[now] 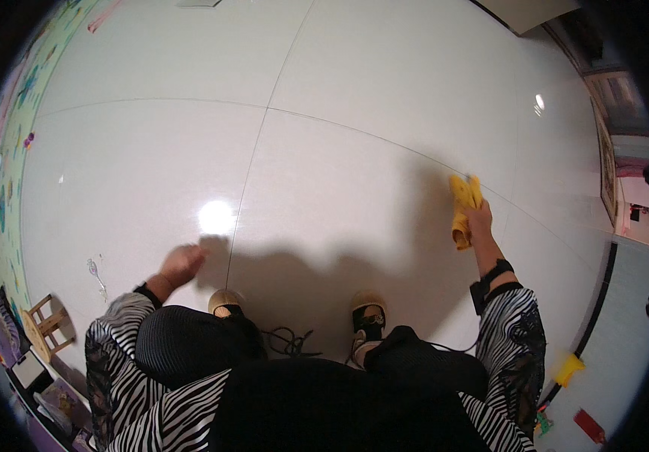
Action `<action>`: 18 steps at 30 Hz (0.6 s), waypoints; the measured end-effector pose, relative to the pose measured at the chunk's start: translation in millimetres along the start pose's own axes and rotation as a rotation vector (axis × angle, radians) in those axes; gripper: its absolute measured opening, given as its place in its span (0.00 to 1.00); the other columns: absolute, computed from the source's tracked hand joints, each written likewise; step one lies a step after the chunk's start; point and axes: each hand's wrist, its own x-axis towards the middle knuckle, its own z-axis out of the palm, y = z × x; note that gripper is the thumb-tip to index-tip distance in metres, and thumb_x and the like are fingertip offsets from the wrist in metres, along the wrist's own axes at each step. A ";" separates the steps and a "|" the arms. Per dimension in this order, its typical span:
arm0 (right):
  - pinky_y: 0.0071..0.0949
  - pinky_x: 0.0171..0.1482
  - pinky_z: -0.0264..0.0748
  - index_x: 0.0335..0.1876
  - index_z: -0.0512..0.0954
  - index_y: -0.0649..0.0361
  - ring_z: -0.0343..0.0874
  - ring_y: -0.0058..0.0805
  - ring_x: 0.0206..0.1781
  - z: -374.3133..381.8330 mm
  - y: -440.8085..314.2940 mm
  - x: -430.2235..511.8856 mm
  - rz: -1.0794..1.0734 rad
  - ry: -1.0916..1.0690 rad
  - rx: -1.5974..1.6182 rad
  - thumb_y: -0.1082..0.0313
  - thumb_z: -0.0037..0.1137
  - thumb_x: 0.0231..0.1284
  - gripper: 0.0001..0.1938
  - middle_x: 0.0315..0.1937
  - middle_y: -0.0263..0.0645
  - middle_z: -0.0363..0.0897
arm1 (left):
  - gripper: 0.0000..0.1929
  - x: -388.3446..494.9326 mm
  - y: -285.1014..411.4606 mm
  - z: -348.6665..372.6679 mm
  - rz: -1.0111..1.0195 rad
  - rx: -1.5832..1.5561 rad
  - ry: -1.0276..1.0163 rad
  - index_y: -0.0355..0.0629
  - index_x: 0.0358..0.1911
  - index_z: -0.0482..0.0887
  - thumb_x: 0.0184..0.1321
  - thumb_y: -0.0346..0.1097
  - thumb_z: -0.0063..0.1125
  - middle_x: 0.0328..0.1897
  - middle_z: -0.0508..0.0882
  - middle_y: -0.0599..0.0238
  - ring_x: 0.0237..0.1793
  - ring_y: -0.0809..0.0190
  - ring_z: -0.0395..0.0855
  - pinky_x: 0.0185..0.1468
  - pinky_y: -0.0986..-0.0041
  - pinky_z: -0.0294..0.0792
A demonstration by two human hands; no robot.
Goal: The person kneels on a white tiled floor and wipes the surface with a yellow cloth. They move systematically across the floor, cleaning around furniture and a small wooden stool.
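My right hand [479, 219] is closed around a yellow soft item [461, 198], likely cloth, with two narrow ends pointing up and an opening at its lower end. It is held over the pale tiled floor [324, 186], and what it is exactly I cannot tell. My left hand [183, 264] hangs over the floor near my left shoe, slightly blurred, its fingers curled with nothing visible in them. Between my shoes lies a loop of black cord [289, 341].
A small wooden stool [47, 327] lies at the left beside a colourful mat or panel [11, 186]. At lower right are another yellow item [569, 370], a red object [589, 426] and a black floor edge [598, 305]. A pale-topped piece of furniture [533, 14] stands at upper right.
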 end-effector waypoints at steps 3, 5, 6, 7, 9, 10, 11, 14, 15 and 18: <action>0.39 0.41 0.77 0.57 0.67 0.63 0.78 0.43 0.43 -27.1 49.5 14.8 0.263 0.025 -0.091 0.75 0.53 0.54 0.23 0.45 0.49 0.76 | 0.16 -10.6 40.7 51.2 0.213 -0.133 -0.034 0.47 0.44 0.79 0.49 0.31 0.58 0.36 0.80 0.60 0.40 0.51 0.79 0.42 0.62 0.73; 0.38 0.44 0.77 0.59 0.66 0.66 0.78 0.43 0.46 -27.6 83.1 7.6 0.275 -0.094 -0.259 0.69 0.51 0.58 0.23 0.49 0.51 0.75 | 0.14 -11.7 70.5 72.8 0.389 -0.207 -0.024 0.46 0.41 0.78 0.48 0.34 0.57 0.34 0.80 0.60 0.39 0.50 0.78 0.44 0.60 0.71; 0.39 0.46 0.76 0.59 0.66 0.66 0.76 0.44 0.50 -8.4 96.4 10.8 0.255 -0.075 -0.302 0.68 0.52 0.58 0.23 0.51 0.53 0.73 | 0.14 -4.1 86.7 83.0 0.410 -0.234 -0.018 0.46 0.42 0.78 0.48 0.34 0.57 0.34 0.80 0.60 0.40 0.50 0.78 0.45 0.60 0.72; 0.40 0.48 0.75 0.60 0.65 0.65 0.74 0.46 0.53 8.3 101.9 11.0 0.237 -0.056 -0.346 0.66 0.53 0.57 0.24 0.54 0.55 0.71 | 0.15 3.7 100.6 88.9 0.433 -0.236 -0.052 0.46 0.42 0.78 0.48 0.34 0.57 0.35 0.80 0.60 0.41 0.51 0.78 0.45 0.60 0.72; 0.42 0.54 0.71 0.61 0.66 0.62 0.69 0.47 0.58 54.4 94.5 5.9 0.306 0.189 -0.499 0.63 0.57 0.53 0.28 0.57 0.54 0.67 | 0.14 6.8 112.2 95.4 0.344 -0.279 0.009 0.45 0.41 0.79 0.49 0.35 0.57 0.37 0.81 0.60 0.41 0.51 0.79 0.45 0.60 0.72; 0.43 0.57 0.69 0.61 0.66 0.60 0.66 0.48 0.61 73.0 82.3 5.4 0.300 0.254 -0.535 0.61 0.60 0.51 0.30 0.59 0.53 0.65 | 0.14 11.6 121.3 96.2 0.299 -0.292 0.011 0.45 0.41 0.79 0.49 0.35 0.57 0.37 0.81 0.60 0.42 0.51 0.79 0.45 0.60 0.72; 0.43 0.60 0.68 0.62 0.66 0.59 0.64 0.48 0.64 95.3 63.4 0.1 0.243 0.292 -0.550 0.59 0.62 0.48 0.32 0.61 0.52 0.62 | 0.13 11.1 119.5 98.8 0.278 -0.292 -0.017 0.45 0.40 0.78 0.49 0.35 0.57 0.37 0.81 0.59 0.41 0.51 0.79 0.44 0.60 0.72; 0.43 0.65 0.63 0.62 0.68 0.62 0.62 0.49 0.66 157.4 -7.5 -17.1 -0.029 0.214 -0.697 0.61 0.60 0.45 0.33 0.61 0.52 0.67 | 0.10 17.1 120.5 103.0 0.271 -0.243 -0.135 0.45 0.36 0.78 0.48 0.36 0.57 0.35 0.80 0.58 0.40 0.51 0.79 0.42 0.59 0.72; 0.44 0.65 0.63 0.62 0.67 0.62 0.62 0.50 0.65 182.7 -36.0 -24.4 -0.189 0.236 -0.743 0.64 0.60 0.43 0.34 0.60 0.53 0.67 | 0.09 17.0 119.3 104.4 0.283 -0.213 -0.176 0.45 0.34 0.77 0.49 0.36 0.56 0.33 0.80 0.58 0.38 0.50 0.79 0.41 0.59 0.72; 0.50 0.63 0.62 0.62 0.69 0.55 0.59 0.53 0.65 268.4 -118.2 -64.5 -0.385 0.201 -0.691 0.67 0.58 0.43 0.32 0.65 0.50 0.58 | 0.07 13.1 114.7 103.2 0.329 -0.289 -0.094 0.45 0.30 0.75 0.49 0.37 0.56 0.28 0.77 0.59 0.34 0.50 0.78 0.38 0.59 0.71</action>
